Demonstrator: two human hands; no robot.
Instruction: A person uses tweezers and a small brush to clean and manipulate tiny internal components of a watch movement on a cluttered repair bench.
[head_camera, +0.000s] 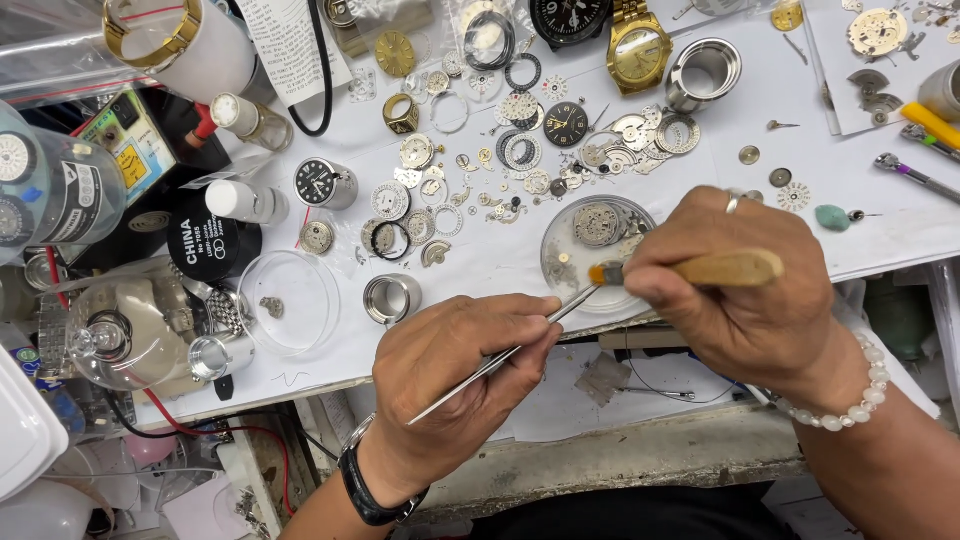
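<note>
My left hand (455, 375) grips thin metal tweezers (500, 356) whose tips reach toward a small glass dish (570, 268) at the table's front edge. My right hand (740, 290) holds a wooden-handled brush (720, 268); its bristle tip (604, 273) hovers over the dish rim, right by the tweezer tips. Inside the dish lies a round watch movement (598, 224). A black watch is on my left wrist and a white bead bracelet on my right wrist. A ring sits on a right finger.
Many loose watch parts, dials and rings (520, 150) are scattered on the white sheet. A gold wristwatch (638, 48) and steel case (703, 72) lie at the back. An empty clear dish (290, 300), small bottles (245, 202) and cluttered tools stand at left.
</note>
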